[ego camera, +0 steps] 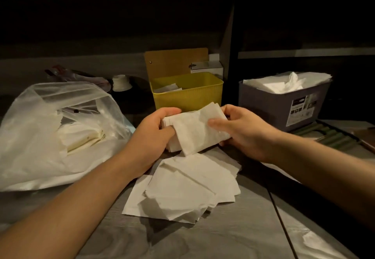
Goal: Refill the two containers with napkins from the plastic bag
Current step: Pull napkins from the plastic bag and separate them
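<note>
Both hands, left hand (154, 128) and right hand (241, 131), have a grip on a napkin stack (197, 128) just in front of the near-empty yellow container (188, 96), so next I'd guess squaring it up and dropping it in.

I count two hands, left hand (151, 131) and right hand (242, 132), two containers, one yellow container (188, 96) and one grey container (282, 106), one plastic bag (40, 137), and two napkin piles, held stack (194, 131) and loose pile (188, 187).
</note>
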Demonstrator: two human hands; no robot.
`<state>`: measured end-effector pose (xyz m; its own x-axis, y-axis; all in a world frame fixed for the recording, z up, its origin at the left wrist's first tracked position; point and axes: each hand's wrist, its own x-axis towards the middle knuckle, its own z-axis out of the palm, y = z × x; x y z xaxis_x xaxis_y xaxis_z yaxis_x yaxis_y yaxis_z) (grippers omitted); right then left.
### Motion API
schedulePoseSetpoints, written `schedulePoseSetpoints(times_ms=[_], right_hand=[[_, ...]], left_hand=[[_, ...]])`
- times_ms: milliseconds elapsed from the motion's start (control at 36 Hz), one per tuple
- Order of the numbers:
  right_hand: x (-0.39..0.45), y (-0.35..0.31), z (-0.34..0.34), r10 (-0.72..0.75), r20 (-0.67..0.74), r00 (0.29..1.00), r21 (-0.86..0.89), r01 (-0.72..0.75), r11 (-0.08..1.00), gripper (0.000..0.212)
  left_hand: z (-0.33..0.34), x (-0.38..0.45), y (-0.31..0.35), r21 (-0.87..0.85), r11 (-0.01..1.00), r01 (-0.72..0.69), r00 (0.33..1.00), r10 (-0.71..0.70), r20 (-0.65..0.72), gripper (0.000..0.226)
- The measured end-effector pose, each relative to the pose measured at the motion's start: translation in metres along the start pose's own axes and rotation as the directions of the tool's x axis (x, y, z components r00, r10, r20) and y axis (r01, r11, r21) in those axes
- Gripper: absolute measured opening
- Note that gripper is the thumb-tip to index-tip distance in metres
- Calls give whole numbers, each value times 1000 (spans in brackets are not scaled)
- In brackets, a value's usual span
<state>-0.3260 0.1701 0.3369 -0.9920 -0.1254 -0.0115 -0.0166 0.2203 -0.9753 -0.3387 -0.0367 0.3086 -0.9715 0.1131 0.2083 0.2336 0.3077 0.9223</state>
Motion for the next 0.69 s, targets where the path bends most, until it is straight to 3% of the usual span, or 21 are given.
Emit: schedulePoseSetpoints(times_ms=[56, 167, 278, 333, 417, 583, 694], right_hand=[[3, 0, 1, 38, -18, 999, 87, -36, 996, 22], [-2, -4, 1, 18, 86, 996, 337, -46, 940, 27], [-4, -8, 0, -36, 139, 990, 456, -32, 889, 35], [-4, -6, 3, 2, 133, 991, 431, -60, 900, 32], [-2, 2, 9, 69, 29, 997, 247, -74, 966, 27], [-1, 8, 12, 26, -95, 995, 97, -17, 995, 25], [-3, 10, 15, -3, -88, 996, 43, 6, 999, 24]], left_hand=[[0, 0, 0, -9, 1000, 3, 1000, -3, 6, 30], [1, 0, 1, -32, 999, 3, 1000, -2, 7, 30], [0, 0, 2, -179, 984, 21, 998, -10, 62, 39], [-1, 1, 1, -192, 981, 20, 997, -5, 75, 38], [-1, 2, 2, -204, 977, 58, 998, -53, 28, 40], [2, -2, 14, -373, 917, 144, 989, -137, 45, 30], [4, -5, 12, -170, 983, 68, 996, -59, 60, 46]])
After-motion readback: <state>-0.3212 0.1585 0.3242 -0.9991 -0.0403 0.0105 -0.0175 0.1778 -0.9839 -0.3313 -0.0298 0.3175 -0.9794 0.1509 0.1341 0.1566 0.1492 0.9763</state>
